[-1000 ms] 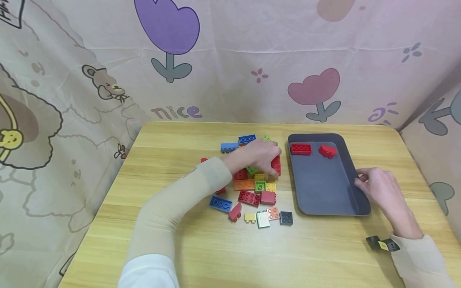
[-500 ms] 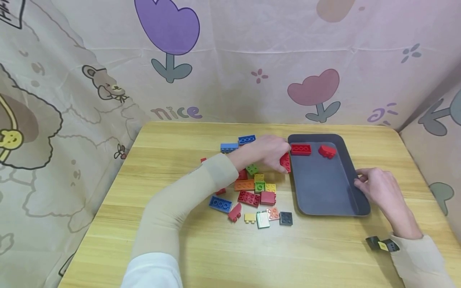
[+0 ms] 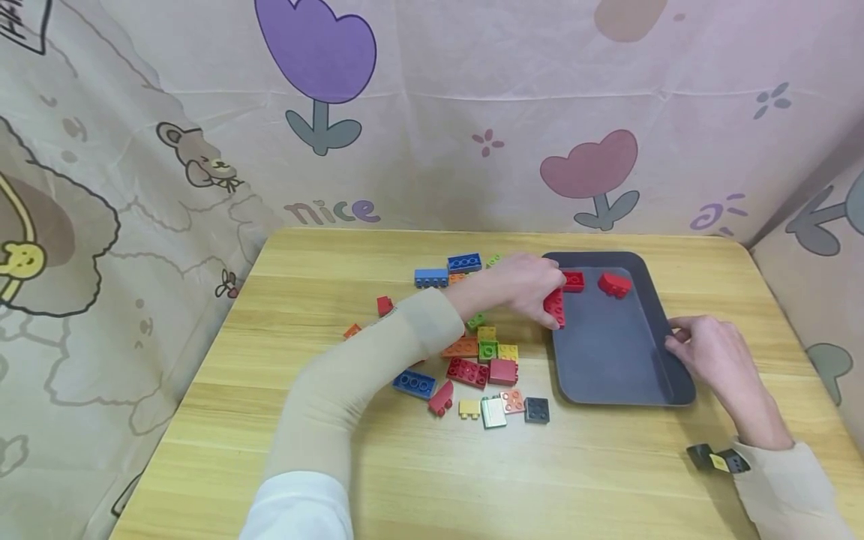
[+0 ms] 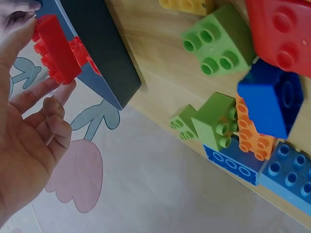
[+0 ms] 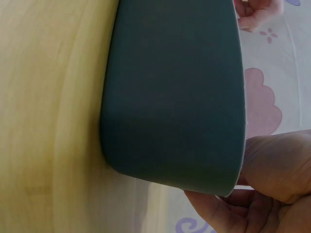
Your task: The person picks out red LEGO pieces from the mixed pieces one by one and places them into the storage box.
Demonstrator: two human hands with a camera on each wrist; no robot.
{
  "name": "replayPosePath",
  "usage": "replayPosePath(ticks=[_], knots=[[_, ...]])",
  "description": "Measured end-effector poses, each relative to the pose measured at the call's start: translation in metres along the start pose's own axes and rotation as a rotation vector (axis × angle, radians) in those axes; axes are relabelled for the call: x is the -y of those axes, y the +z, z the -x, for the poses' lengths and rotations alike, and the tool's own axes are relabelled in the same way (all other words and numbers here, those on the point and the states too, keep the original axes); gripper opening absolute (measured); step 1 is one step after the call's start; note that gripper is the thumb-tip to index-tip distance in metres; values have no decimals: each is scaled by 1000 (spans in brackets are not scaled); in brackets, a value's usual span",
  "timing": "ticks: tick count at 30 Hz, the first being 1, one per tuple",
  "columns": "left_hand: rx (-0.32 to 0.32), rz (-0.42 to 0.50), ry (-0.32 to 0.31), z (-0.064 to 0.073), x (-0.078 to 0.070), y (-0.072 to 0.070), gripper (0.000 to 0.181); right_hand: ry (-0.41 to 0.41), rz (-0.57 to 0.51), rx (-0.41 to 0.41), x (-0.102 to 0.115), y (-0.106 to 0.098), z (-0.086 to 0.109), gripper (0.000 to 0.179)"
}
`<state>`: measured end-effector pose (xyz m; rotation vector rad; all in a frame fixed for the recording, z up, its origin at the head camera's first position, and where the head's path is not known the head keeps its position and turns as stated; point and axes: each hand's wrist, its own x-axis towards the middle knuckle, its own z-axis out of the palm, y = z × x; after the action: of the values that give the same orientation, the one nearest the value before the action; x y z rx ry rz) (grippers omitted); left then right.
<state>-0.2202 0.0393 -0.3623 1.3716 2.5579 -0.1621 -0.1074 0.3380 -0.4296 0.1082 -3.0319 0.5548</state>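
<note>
My left hand point(image 3: 529, 286) pinches a red building brick point(image 4: 57, 49) between thumb and fingertips, over the left rim of a dark grey tray point(image 3: 610, 360). In the left wrist view the brick's studs face away from the tray's wall. Two more red bricks lie inside the tray at its far end, one long brick point(image 3: 574, 282) and one with a slanted side point(image 3: 615, 284). My right hand point(image 3: 709, 352) grips the tray's right rim, thumb inside; in the right wrist view the fingers curl under the outer wall.
Left of the tray spreads a pile of mixed bricks, among them a blue brick point(image 3: 415, 384), an orange brick point(image 3: 461, 347) and a black brick point(image 3: 536, 410). Behind the wooden table point(image 3: 472, 480) hangs a printed cloth point(image 3: 432, 150).
From the pile, my left hand has moved right with the red brick and now reaches the tray's left rim. My right hand has stayed on the tray.
</note>
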Motion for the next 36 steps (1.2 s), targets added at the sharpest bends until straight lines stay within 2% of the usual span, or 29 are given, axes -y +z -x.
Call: replayPosePath(ticks=[12, 19, 24, 36], knots=[[7, 47, -34, -16, -2, 8, 56, 6, 8, 2, 0, 0, 0, 34], [-25, 30, -44, -28, 0, 16, 54, 3, 9, -3, 1, 1, 0, 34], [-15, 46, -62, -35, 0, 24, 56, 9, 6, -1, 0, 1, 0, 34], [-18, 50, -76, -42, 0, 32, 55, 6, 0, -7, 0, 1, 0, 33]])
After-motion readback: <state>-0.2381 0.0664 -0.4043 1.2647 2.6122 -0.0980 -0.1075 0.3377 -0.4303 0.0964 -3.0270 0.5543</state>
